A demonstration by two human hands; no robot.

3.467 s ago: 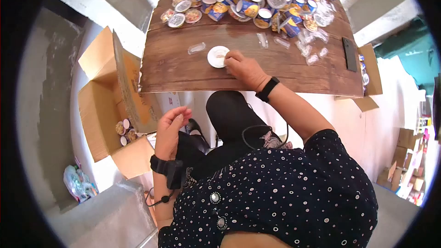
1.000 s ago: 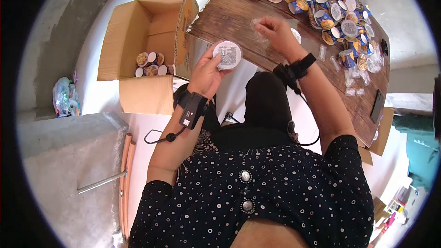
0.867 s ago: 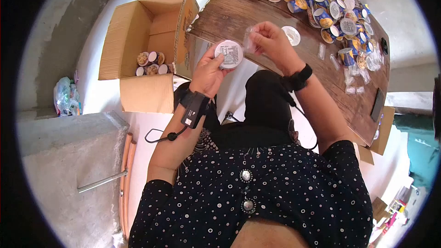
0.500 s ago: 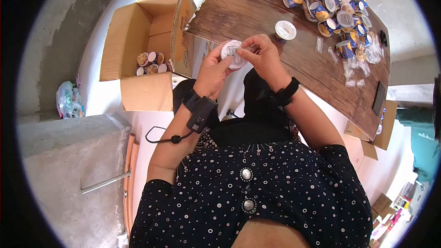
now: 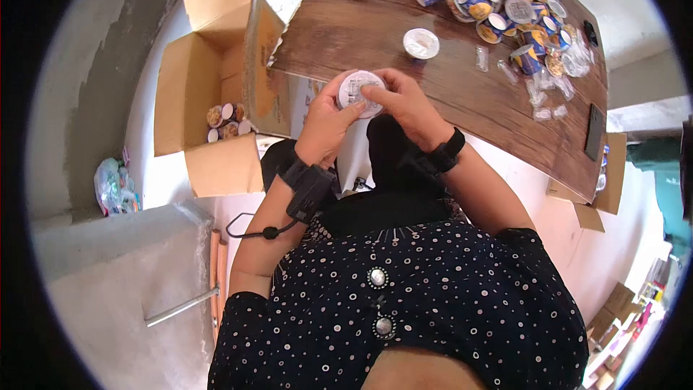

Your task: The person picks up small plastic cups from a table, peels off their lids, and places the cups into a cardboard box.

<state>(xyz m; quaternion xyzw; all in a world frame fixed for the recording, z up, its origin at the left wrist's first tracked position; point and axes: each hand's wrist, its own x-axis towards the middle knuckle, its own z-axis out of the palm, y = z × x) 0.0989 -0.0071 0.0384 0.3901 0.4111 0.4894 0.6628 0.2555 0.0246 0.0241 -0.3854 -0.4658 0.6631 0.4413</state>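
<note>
Only unreadable print on cup lid (image 5: 359, 91)

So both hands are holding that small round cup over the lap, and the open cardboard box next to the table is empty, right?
Not quite. The head view shows the cardboard box has several cups at its bottom. The rest holds: left hand and right hand hold the round cup.

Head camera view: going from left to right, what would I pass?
Plastic bag on the floor → open cardboard box with cups inside → left hand holding a white-lidded cup → right hand touching that cup → clear packets on the wooden table → dark phone at the table's edge.
</note>
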